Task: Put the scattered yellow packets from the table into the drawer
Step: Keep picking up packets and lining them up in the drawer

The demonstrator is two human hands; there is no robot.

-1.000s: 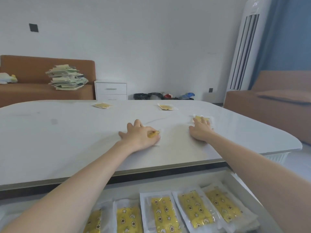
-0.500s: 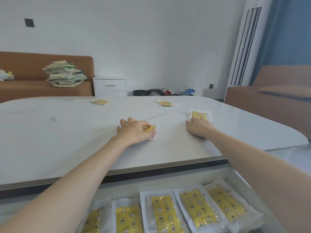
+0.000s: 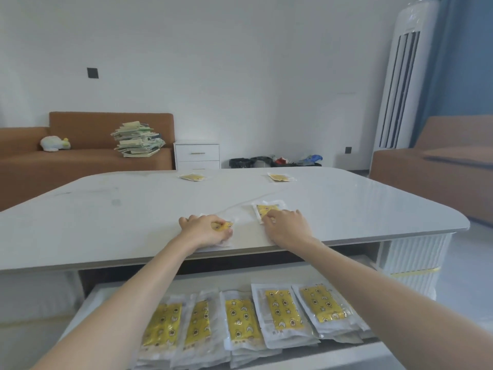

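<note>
Both hands slid nearer: left hand (image 3: 203, 231) curls fingers round 1 packet (image 3: 223, 226), right hand (image 3: 288, 227) seemingly pinches 2nd packet (image 3: 264, 209).

left hand (image 3: 204, 231) hides most of its packet (image 3: 226, 225); drawer (image 3: 226, 280) cut off below.

On the table (image 3: 106, 222), the left packet (image 3: 223, 225) lies under the left hand (image 3: 205, 231) and the right packet (image 3: 266, 209) under the right hand (image 3: 286, 228). The far left packet (image 3: 192, 177) and far right packet (image 3: 280, 177) lie by the back edge. Below the front edge, the drawer (image 3: 226, 280) holds 5 piles of drawer packets (image 3: 282, 312).

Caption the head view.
Left hand grips a yellow clear-wrapped packet; right hand touches a second yellow packet on the glossy white table, above the open white drawer.
</note>
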